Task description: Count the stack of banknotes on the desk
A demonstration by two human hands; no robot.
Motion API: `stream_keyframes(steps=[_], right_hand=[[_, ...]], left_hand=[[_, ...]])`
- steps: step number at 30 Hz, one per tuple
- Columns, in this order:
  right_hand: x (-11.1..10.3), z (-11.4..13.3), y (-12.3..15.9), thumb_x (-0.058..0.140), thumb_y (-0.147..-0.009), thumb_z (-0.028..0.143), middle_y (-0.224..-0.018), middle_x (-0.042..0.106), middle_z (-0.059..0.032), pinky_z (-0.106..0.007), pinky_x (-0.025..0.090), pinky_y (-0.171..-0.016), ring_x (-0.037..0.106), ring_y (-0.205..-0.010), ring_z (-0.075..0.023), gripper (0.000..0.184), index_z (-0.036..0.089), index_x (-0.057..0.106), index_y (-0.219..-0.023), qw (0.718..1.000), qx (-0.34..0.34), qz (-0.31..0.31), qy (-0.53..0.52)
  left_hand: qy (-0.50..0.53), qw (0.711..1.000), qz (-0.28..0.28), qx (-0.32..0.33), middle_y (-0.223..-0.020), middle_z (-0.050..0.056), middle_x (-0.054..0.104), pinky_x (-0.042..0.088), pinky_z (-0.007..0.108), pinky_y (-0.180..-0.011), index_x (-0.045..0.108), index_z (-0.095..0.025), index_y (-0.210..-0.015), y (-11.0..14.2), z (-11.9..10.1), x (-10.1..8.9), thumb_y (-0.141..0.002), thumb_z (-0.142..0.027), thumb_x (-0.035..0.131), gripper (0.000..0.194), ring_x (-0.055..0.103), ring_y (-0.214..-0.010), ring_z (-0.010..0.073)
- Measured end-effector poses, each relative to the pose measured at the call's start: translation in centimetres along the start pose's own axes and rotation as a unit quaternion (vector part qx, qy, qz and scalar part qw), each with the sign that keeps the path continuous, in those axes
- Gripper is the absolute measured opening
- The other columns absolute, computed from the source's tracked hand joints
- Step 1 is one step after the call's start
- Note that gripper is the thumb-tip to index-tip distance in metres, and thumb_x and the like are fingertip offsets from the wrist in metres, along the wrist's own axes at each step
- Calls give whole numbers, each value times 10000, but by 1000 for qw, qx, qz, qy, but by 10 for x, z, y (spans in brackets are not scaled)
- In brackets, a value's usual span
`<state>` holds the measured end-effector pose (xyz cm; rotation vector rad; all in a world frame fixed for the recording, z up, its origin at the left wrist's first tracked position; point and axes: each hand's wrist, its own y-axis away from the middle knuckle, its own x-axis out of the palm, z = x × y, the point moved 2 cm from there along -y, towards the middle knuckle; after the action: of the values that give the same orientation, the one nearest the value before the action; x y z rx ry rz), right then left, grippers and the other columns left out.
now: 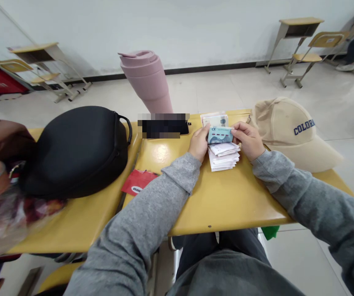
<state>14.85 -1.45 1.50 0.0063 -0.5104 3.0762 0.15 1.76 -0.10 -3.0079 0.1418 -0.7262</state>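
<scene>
My left hand [199, 144] and my right hand [248, 139] both pinch a light blue card [220, 135] by its two ends, just above a fanned stack of white cards [224, 156] on the yellow desk [226, 197]. Both hands are closed on the blue card. A pale card or wallet [215, 119] lies flat just beyond it.
A beige cap [290, 131] sits at the right, a dark phone [164, 126] and a pink tumbler [149, 82] at the far edge. A black rounded case [75, 150] and a red card [138, 182] lie left. Desks and chairs stand along the far wall.
</scene>
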Motion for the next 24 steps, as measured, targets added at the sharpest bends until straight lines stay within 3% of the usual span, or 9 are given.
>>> stream_keyframes(steps=[9,24], right_hand=[[-1,0,1,580,-758,266,-491,458,40,-236,304,-456,399,-453,-91,133,189,535,-659,1000,-12,19,-3],[0,4,2,584,-774,458,-477,449,30,-245,319,-476,387,-466,-98,342,196,491,-575,999,-17,8,43]], left_hand=[[-3,1000,-1,-15,-621,-14,610,449,246,-647,592,-160,-654,0,1,-1,-728,-414,631,268,581,-616,112],[20,1000,8,-23,-707,22,668,475,310,-776,621,-155,-719,0,1,0,-732,-398,630,243,646,-798,175]])
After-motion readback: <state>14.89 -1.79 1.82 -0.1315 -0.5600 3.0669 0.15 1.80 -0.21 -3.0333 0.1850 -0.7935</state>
